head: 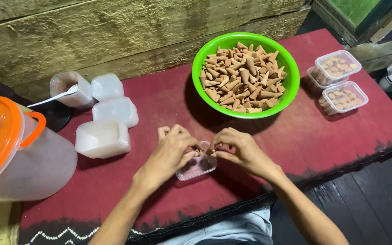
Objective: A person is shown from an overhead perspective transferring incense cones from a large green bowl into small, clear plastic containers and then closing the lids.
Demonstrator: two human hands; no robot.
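A: Status of the packing, left to right?

B: Far left, a large translucent jug with an orange lid (5, 149) stands at the table (323, 145) edge. Right of it, a small tub with a white spoon (69, 90) and three empty clear boxes (110, 113), turned upside down, wait unfilled. Near centre, the small clear box (197, 166) in hand holds only a few cones, so by my judgement it is at an early fill stage. Far right, two lidded boxes of cones (339, 81) are complete.

A: Supply remaining?

B: The green bowl (246, 75), far centre, is heaped with cones; most of the work appears left.

A: Grip state?

B: The left hand (171, 152) rests its fingers on the box's left rim, curled nearly shut; whether it pinches a cone cannot be told. The right hand (239, 152) pinches a brown cone (209, 151) between thumb and fingertip, just above the box.

A: Appearance of the cones?

B: Small, tapered, matte tan-brown, uniform in shape.
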